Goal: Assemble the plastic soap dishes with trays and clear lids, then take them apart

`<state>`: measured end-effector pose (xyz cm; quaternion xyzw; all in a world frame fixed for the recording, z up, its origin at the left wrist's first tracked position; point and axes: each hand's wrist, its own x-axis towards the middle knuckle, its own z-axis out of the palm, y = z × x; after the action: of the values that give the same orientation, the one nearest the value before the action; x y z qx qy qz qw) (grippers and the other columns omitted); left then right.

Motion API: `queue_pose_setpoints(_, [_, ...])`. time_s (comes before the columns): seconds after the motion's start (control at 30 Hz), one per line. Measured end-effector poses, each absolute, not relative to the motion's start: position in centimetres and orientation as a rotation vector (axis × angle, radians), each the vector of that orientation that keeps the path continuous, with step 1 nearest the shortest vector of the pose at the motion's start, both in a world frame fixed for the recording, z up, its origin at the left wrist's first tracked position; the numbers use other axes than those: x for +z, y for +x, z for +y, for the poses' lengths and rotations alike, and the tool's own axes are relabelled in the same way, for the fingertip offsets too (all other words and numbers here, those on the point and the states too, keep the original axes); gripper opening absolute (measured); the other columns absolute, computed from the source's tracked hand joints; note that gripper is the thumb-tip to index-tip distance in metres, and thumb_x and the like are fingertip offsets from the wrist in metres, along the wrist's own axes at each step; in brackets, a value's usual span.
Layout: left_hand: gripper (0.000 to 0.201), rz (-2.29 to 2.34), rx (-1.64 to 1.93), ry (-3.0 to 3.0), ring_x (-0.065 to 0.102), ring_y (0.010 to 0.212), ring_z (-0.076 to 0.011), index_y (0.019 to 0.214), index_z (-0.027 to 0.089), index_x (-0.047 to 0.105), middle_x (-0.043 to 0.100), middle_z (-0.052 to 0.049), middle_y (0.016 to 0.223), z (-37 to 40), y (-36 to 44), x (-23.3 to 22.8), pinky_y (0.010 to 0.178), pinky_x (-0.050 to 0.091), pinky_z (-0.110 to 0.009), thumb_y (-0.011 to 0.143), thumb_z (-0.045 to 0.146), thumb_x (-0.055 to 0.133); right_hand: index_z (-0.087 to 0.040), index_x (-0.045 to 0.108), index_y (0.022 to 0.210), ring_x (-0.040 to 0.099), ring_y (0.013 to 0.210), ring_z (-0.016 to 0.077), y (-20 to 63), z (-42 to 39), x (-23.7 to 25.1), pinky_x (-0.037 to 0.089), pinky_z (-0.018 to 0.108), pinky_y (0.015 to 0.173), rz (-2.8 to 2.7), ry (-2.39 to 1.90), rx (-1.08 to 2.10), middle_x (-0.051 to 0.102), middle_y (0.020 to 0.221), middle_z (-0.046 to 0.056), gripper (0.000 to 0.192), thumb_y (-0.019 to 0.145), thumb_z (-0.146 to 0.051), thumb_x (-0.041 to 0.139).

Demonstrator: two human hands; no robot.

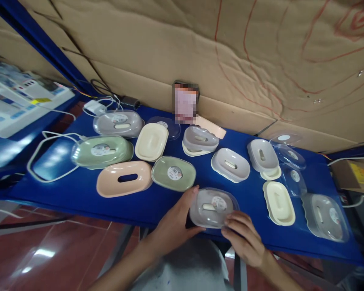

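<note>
A grey soap dish [202, 218] with a transparent lid and a round label is gripped near the table's front edge. My left hand [178, 214] closes on its left end, thumb and fingers spread around the side. Fingers of my right hand [244, 234] are bent against its lower right corner. Behind my left hand lies a green lidded soap dish [183, 182], with a peach tray [107, 184] to its left. A grey tray [236, 163] on a cream base and a cream tray [280, 202] stand to the right.
The blue table [182, 147] carries several more soap dishes, including a green one [87, 155] and a grey one [318, 226]. Loose transparent lids [294, 176] lie at the right. A phone [186, 101] leans on the cardboard wall [157, 64]. A white cable [36, 153] loops at left.
</note>
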<state>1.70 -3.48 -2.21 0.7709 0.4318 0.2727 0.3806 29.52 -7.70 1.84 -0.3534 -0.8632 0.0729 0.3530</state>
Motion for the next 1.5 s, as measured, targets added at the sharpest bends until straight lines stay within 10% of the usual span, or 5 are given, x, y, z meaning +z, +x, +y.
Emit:
queue_pose_setpoints(0.23, [0.106,0.96,0.623,2.157,0.045,0.158,-0.037,0.168,0.042,0.034,0.036,-0.014,0.175,-2.8,1.6,-1.1,0.122,0.052,-0.058,0.083,0.019,0.094,-0.017,0.074,0.135,0.049,0.155,0.0278,28.6,-7.1,1.3,0.023,0.058,0.137,-2.408,-1.029,0.049,0.076,0.135,0.011,0.031,0.105,-0.024,0.069])
queue_pose_setpoints(0.53, [0.088,0.997,0.62,2.082,0.049,0.156,-0.0348,0.162,0.038,0.043,0.038,-0.012,0.175,-3.7,1.2,-1.6,0.12,0.054,-0.055,0.088,0.024,0.09,-0.02,0.063,0.151,0.028,0.166,0.0297,28.7,-6.5,1.8,0.008,0.068,0.137,-2.705,-0.852,-0.036,0.062,0.159,0.005,0.049,0.104,-0.01,0.065])
queue_pose_setpoints(1.0, [0.087,1.015,0.634,2.115,0.053,0.152,-0.0365,0.164,0.039,0.042,0.046,-0.014,0.169,-3.5,1.4,-1.3,0.119,0.054,-0.057,0.091,0.032,0.088,-0.025,0.061,0.154,0.042,0.16,0.0262,28.8,-6.3,0.9,0.012,0.062,0.138,-2.709,-0.905,-0.008,0.067,0.152,0.007,0.044,0.109,-0.023,0.059])
queue_pose_setpoints(1.17, [0.098,0.973,0.703,2.13,0.055,0.15,-0.0355,0.167,0.042,0.038,0.047,-0.013,0.168,-4.6,-1.7,0.2,0.118,0.056,-0.055,0.086,0.037,0.093,-0.02,0.038,0.17,0.042,0.16,0.0322,28.9,-4.4,2.3,0.043,0.062,0.127,-2.511,-0.855,0.204,0.052,0.166,0.016,0.064,0.116,-0.053,0.033])
queue_pose_setpoints(1.5, [0.074,2.076,0.964,1.795,0.065,0.139,-0.0354,0.153,0.038,0.057,0.064,-0.003,0.154,-9.9,-21.7,1.9,0.122,0.051,-0.058,0.091,0.073,0.075,-0.029,0.049,0.164,0.04,0.16,0.04,14.1,5.0,4.7,0.037,0.071,0.127,-2.803,-0.88,-0.116,0.043,0.173,0.012,0.059,0.108,-0.041,0.064])
